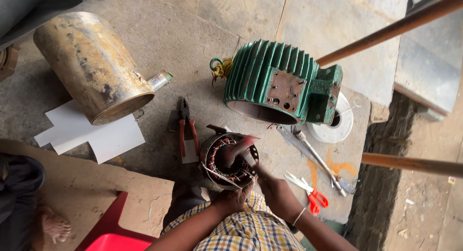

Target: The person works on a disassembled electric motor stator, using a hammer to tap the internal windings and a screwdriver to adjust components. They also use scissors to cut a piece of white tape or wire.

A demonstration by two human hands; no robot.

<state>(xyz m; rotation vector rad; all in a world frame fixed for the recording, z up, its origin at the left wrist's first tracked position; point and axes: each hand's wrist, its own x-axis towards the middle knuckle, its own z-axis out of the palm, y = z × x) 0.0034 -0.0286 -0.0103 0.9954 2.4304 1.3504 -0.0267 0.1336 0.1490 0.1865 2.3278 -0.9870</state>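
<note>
Beyond your grip, the largest things lie on the concrete floor: a rusty metal cylinder far to the left on white paper sheets, and a green finned motor housing just past it, its open mouth facing you. Between your hands sits a small round stator, dark steel with reddish copper windings around a hollow bore. Its axis stands upright, the open end toward you. Your left hand is clamped on its near rim. Your right hand is closed around a hammer, the blurred head over the bore. Red-handled pliers lie left of the grip, red-handled scissors right.
</note>
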